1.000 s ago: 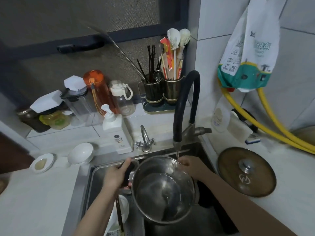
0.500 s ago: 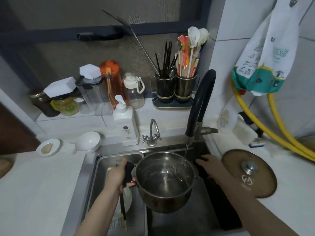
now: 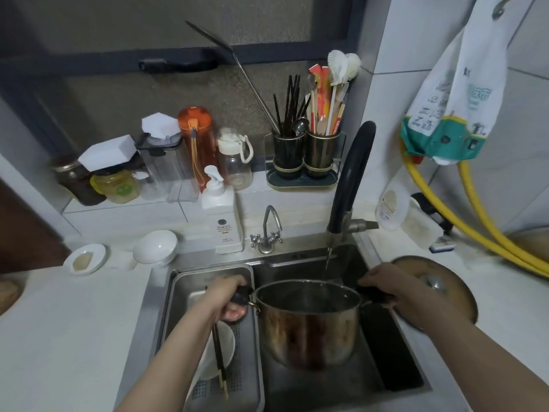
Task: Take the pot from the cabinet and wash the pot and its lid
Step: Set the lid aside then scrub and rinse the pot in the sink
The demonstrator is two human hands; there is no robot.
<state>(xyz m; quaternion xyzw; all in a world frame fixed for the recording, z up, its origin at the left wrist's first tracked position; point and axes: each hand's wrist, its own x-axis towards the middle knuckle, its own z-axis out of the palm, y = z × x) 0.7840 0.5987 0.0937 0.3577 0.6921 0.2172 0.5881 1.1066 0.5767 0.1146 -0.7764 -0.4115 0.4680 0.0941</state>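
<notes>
I hold the pot (image 3: 309,322) level over the sink (image 3: 350,391), left hand (image 3: 227,298) and right hand (image 3: 389,288) each curled round a side handle, catching the tap's (image 3: 350,176) thin stream; the lid (image 3: 439,288) (apparently unwashed) waits on the counter (image 3: 59,337).

Both bare forearms reach forward from the bottom edge of the view, the left from lower centre-left, the right from the lower right corner. The left hand (image 3: 226,298) has its fingers curled round a dark side handle, knuckles up and palm turned inward. The right hand (image 3: 391,287) lies knuckles-up over the opposite dark handle, its fingers bent down round it. The two hands sit level with each other, well apart, wrists fairly straight.
</notes>
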